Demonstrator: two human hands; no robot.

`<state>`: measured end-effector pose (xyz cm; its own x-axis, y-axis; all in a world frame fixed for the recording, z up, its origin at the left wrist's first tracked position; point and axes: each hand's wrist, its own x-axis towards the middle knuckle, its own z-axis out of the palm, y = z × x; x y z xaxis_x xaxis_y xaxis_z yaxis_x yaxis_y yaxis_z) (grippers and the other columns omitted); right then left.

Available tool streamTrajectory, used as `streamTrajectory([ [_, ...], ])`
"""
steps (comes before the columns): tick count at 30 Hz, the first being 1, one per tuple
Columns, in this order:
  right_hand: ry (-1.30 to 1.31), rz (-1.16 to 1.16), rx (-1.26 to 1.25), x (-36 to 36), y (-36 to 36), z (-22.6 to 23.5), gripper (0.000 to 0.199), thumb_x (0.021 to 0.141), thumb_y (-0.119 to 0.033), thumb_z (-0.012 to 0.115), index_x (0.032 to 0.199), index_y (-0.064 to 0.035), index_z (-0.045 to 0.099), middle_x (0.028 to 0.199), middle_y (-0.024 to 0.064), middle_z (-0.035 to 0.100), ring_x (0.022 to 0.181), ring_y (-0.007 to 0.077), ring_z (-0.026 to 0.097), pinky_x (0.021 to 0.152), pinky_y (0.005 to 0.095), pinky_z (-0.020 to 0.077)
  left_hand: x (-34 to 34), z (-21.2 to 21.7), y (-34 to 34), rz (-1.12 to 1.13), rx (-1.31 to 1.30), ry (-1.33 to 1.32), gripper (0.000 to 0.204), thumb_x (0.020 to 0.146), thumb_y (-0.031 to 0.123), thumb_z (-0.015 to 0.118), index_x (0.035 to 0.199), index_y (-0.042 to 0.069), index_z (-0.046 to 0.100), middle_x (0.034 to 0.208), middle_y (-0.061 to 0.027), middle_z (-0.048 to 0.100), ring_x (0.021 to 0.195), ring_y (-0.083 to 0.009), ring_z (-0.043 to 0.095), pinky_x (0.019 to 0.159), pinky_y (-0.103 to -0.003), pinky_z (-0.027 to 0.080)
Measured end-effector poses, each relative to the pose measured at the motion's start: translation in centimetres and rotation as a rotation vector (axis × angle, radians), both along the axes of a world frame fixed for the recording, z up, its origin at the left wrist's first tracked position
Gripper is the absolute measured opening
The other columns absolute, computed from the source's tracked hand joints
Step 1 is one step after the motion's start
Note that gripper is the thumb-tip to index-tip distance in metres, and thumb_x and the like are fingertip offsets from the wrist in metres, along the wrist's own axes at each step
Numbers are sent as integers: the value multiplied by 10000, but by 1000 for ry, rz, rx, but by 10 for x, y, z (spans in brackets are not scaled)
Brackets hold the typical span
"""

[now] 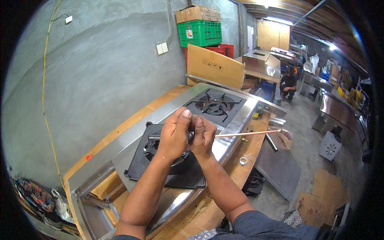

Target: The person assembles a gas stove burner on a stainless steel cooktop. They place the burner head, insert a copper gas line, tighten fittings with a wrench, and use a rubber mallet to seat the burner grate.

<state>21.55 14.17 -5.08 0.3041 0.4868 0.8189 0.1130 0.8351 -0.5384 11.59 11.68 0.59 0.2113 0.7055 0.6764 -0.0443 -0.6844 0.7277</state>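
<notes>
My left hand (174, 134) and my right hand (203, 136) are closed together above a stainless steel gas stove (236, 120) lying on a wooden workbench (256, 148). Both hands grip the near end of a thin copper tube (250, 133) that runs off to the right. A dark fitting (154, 137) pokes out left of my left hand. Beneath the hands sits a black burner pan (148, 160) with a burner. A second burner with its black grate (215, 106) lies farther back.
A small metal nut (243, 161) rests on the bench edge. A cardboard box (215, 66), green crate (199, 33) and red crates stand against the concrete wall. A person (288, 82) crouches in the aisle. Steel cabinets (338, 112) line the right side.
</notes>
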Motion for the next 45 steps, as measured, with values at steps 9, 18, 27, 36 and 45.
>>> streamTrajectory([
  [9,-33,-134,86,1,-1,6,341,1001,-294,562,850,-7,668,730,180,629,678,363,637,621,415,477,4,4,0,393,167,64,308,958,267,609,835,-17,604,725,-156,600,671,-215,583,657,-346,471],
  [18,-43,-304,79,-8,-17,6,81,924,-97,686,928,-17,699,809,164,674,721,329,667,666,384,513,-5,10,-2,330,69,91,277,918,237,688,806,-12,638,679,-79,624,618,-134,563,590,-300,457],
  [27,114,-258,15,-14,-5,-2,68,896,-44,658,940,-25,706,840,137,701,746,273,657,706,375,511,-6,8,6,277,-47,93,350,861,339,724,803,-1,662,675,-138,659,606,-188,607,597,-350,485],
  [36,26,-311,97,-8,-9,17,212,1016,-203,571,945,-16,643,779,188,661,677,368,662,612,421,504,2,5,9,355,88,-44,320,908,250,716,747,10,580,590,-8,533,557,-76,454,519,-279,388],
  [45,-100,-216,-38,2,2,26,368,1028,-319,537,824,-16,590,629,227,575,591,438,592,554,490,437,-1,2,5,329,87,-6,276,911,188,667,743,11,537,593,-26,538,560,-79,479,512,-281,403],
])
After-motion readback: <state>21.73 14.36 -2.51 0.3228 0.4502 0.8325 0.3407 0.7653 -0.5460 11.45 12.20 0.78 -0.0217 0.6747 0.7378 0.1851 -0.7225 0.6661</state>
